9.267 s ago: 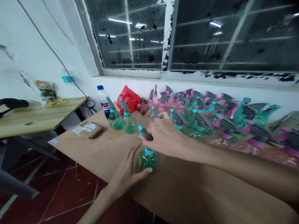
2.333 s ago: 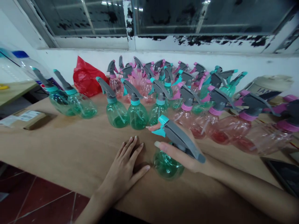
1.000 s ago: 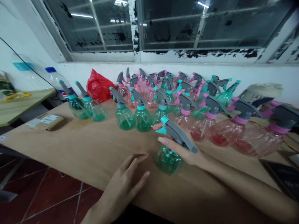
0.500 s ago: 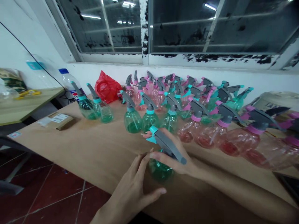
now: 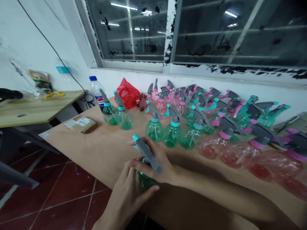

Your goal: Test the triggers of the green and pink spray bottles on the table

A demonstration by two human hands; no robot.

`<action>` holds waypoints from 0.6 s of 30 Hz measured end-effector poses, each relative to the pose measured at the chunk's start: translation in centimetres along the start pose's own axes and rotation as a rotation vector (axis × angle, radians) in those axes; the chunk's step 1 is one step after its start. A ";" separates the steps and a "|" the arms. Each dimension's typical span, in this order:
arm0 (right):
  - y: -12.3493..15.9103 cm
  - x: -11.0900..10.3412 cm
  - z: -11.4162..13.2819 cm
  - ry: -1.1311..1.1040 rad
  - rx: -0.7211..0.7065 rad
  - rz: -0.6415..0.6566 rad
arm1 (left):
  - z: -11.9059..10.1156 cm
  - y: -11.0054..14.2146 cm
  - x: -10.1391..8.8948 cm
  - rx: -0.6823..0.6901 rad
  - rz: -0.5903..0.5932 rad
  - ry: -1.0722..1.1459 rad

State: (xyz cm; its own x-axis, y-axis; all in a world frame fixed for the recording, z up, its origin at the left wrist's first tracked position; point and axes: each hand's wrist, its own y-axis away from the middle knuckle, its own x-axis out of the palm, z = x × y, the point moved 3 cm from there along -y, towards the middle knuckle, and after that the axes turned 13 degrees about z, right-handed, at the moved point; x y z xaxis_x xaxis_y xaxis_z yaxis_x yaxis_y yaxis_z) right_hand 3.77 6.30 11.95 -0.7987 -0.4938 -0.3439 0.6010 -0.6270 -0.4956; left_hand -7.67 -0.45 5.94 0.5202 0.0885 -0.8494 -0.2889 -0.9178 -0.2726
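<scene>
Green bottle (image 5: 143, 182) between both hands, near the front edge of the counter (image 5: 100, 150). Base hidden; resting or lifted, cannot tell. Right hand (image 5: 163, 162) grips it at the neck, thumb across the near side, grey spray head (image 5: 147, 154) jutting up over the thumb. Left hand (image 5: 127, 191) cupped about the body; firm hold or light, unclear. Step in hand, my judgement: two-handed handling of this one bottle. Next move seems to call for steady support below, clear of three green bottles (image 5: 172, 135) toward the back edge.
</scene>
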 end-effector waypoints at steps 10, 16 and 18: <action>-3.4 -0.1 0.2 0.335 0.048 0.390 | 5.4 -1.3 -3.6 0.007 0.084 0.182; -4.3 -4.9 2.4 0.609 0.146 0.268 | 9.5 -4.0 -4.3 -0.013 0.014 0.107; -5.1 -6.8 3.1 0.723 0.140 0.175 | 10.3 -5.1 -4.5 -0.015 0.010 0.084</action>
State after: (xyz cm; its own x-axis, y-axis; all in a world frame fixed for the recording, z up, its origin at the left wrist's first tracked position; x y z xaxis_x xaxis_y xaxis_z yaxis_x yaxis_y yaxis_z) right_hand 6.17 11.00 19.28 -0.4824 -0.1057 -0.8695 0.6803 -0.6705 -0.2960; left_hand -16.78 7.81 6.50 0.5833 0.0470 -0.8109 -0.2829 -0.9241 -0.2570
